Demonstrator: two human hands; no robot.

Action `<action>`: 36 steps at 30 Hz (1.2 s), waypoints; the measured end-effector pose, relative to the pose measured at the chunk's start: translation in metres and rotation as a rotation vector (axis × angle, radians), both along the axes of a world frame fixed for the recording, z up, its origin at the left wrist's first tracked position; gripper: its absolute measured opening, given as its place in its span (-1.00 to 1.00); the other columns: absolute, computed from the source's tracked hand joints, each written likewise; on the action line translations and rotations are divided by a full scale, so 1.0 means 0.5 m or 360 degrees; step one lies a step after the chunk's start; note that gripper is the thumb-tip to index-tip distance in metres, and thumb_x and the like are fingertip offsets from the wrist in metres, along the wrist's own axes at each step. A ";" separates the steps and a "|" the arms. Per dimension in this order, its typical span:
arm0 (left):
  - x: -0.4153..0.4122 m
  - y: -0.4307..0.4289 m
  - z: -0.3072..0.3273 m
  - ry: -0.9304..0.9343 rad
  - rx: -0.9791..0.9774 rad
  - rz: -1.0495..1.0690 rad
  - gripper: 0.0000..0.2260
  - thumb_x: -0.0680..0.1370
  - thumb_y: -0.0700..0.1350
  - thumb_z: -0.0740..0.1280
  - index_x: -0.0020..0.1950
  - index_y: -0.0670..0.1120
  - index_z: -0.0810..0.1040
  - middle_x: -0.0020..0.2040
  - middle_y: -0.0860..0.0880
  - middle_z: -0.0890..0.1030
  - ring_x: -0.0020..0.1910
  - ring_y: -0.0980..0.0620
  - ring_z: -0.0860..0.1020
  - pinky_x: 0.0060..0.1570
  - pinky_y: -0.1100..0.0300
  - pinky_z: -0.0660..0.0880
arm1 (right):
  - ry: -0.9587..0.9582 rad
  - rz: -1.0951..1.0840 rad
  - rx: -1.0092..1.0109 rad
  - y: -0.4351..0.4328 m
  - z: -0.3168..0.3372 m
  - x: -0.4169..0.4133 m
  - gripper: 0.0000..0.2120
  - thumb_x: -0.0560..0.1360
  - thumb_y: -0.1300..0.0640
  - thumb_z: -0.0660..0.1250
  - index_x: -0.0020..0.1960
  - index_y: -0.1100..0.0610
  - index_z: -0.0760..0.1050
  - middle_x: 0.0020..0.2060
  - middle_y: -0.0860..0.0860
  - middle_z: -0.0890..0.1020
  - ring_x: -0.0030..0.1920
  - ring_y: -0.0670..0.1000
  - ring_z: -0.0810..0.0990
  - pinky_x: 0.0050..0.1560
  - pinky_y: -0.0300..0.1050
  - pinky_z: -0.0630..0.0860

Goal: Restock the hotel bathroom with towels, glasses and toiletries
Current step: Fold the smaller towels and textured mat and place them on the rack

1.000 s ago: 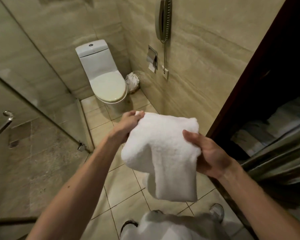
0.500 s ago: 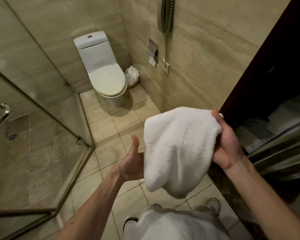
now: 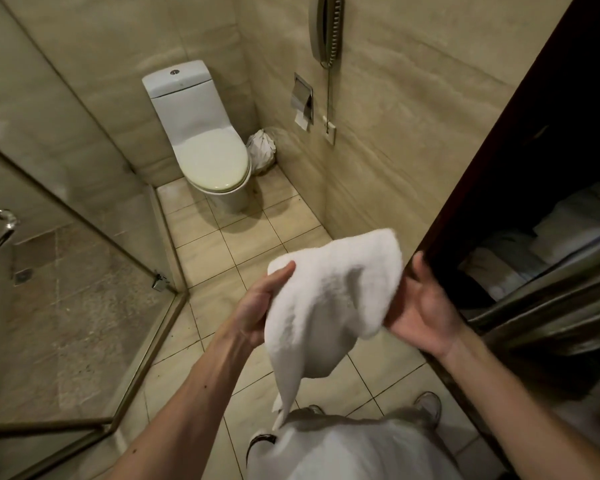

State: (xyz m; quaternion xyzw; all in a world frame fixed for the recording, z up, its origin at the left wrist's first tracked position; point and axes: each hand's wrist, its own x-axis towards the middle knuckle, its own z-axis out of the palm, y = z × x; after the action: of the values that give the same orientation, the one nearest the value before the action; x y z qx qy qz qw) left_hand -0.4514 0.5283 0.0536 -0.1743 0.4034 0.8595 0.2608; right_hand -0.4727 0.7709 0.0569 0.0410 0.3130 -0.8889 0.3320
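Note:
A white terry towel (image 3: 329,299) hangs in the air above the tiled floor, bunched at the top with one corner drooping toward my waist. My left hand (image 3: 260,306) grips its left edge, thumb on top of the cloth. My right hand (image 3: 420,306) holds the right edge, palm up and fingers tucked behind the fabric, close to the dark cabinet frame. Folded white towels (image 3: 565,230) lie on a shelf inside the cabinet at the right.
A white toilet (image 3: 205,147) stands at the back with a lined bin (image 3: 262,150) beside it. The glass shower enclosure (image 3: 84,237) fills the left. A wall phone (image 3: 326,26) and paper holder (image 3: 303,102) hang on the right wall. The dark cabinet (image 3: 499,150) edges the right.
My left hand rose from under the towel and took its left edge. The right hand dropped a little and turned palm up. The towel slumped, one corner hanging lower.

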 end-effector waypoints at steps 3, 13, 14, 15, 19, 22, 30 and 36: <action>-0.008 -0.002 0.009 -0.0098 -0.0016 0.0021 -0.70 0.49 -0.02 0.36 0.01 -0.22 0.72 0.00 -0.21 0.69 -0.07 -0.14 0.69 -0.03 0.02 0.65 | -0.0053 0.0090 0.0339 -0.023 -0.019 0.040 -0.23 0.06 0.03 0.73 0.19 0.26 0.60 0.15 0.21 0.65 0.13 0.15 0.65 -0.01 -0.05 0.63; -0.013 -0.035 -0.001 0.0369 -0.0311 -0.0010 -0.50 0.33 0.00 0.61 0.19 -0.15 0.62 0.13 -0.19 0.65 0.05 -0.12 0.66 0.06 -0.02 0.62 | 0.0017 0.0118 0.0770 -0.010 -0.004 0.025 -0.61 0.49 0.06 0.35 0.25 0.25 0.53 0.16 0.22 0.64 0.18 0.18 0.62 0.16 0.04 0.59; -0.011 -0.037 -0.006 0.0432 -0.0326 -0.0066 -0.41 0.28 0.02 0.64 0.24 -0.13 0.59 0.14 -0.17 0.66 0.08 -0.12 0.65 0.05 -0.02 0.62 | 0.0015 0.0151 0.0810 -0.010 -0.007 0.028 -0.59 0.49 0.05 0.36 0.26 0.26 0.52 0.17 0.23 0.63 0.19 0.18 0.62 0.16 0.03 0.58; -0.007 -0.037 -0.009 0.0464 -0.0346 -0.0118 -0.33 0.26 0.03 0.66 0.30 -0.11 0.54 0.17 -0.14 0.65 0.12 -0.11 0.64 0.05 -0.01 0.61 | -0.0001 0.0139 0.0800 -0.010 -0.007 0.031 -0.58 0.50 0.04 0.35 0.27 0.26 0.52 0.18 0.23 0.62 0.21 0.19 0.61 0.18 0.03 0.57; 0.008 -0.025 -0.027 0.0525 -0.0491 -0.0395 -0.18 0.31 -0.05 0.63 0.48 -0.02 0.31 0.34 -0.09 0.56 0.29 -0.13 0.55 0.24 -0.10 0.52 | -0.0126 -0.0051 0.0542 -0.006 0.007 0.023 -0.56 0.56 0.00 0.24 0.32 0.26 0.49 0.23 0.22 0.60 0.27 0.18 0.57 0.26 0.05 0.51; 0.003 -0.001 -0.025 0.0590 -0.0741 -0.0448 -0.34 0.41 -0.21 0.53 0.44 -0.04 0.34 0.30 -0.06 0.60 0.28 -0.09 0.57 0.18 0.00 0.56 | -0.0089 -0.0112 0.0402 0.001 0.018 0.017 -0.57 0.54 0.00 0.23 0.30 0.23 0.50 0.22 0.19 0.61 0.24 0.15 0.59 0.18 0.03 0.57; -0.025 0.009 -0.029 0.0236 -0.1047 0.0062 -0.44 0.47 -0.20 0.52 0.37 0.10 0.38 0.06 -0.09 0.66 -0.09 -0.04 0.70 -0.13 0.03 0.66 | -0.0138 0.0086 0.1411 0.020 -0.043 0.011 -0.49 0.50 0.13 0.42 0.36 0.33 0.42 0.05 0.14 0.69 0.06 0.13 0.66 0.01 0.02 0.58; -0.057 -0.010 -0.012 0.0097 -0.0964 0.0244 -0.62 0.53 -0.18 0.46 0.32 0.00 0.50 -0.06 -0.07 0.71 -0.11 -0.05 0.69 -0.07 0.01 0.63 | 0.0080 -0.0132 0.0878 0.012 -0.012 -0.013 -0.11 0.30 0.16 0.55 0.52 -0.04 0.19 0.28 0.12 0.54 0.17 0.07 0.63 0.11 -0.03 0.57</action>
State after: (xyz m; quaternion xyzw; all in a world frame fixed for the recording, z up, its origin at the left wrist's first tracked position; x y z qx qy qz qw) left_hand -0.4797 0.5232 0.0475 -0.2482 0.6345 0.7222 0.1191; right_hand -0.4792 0.7771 0.0509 0.1206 0.5494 -0.7836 0.2639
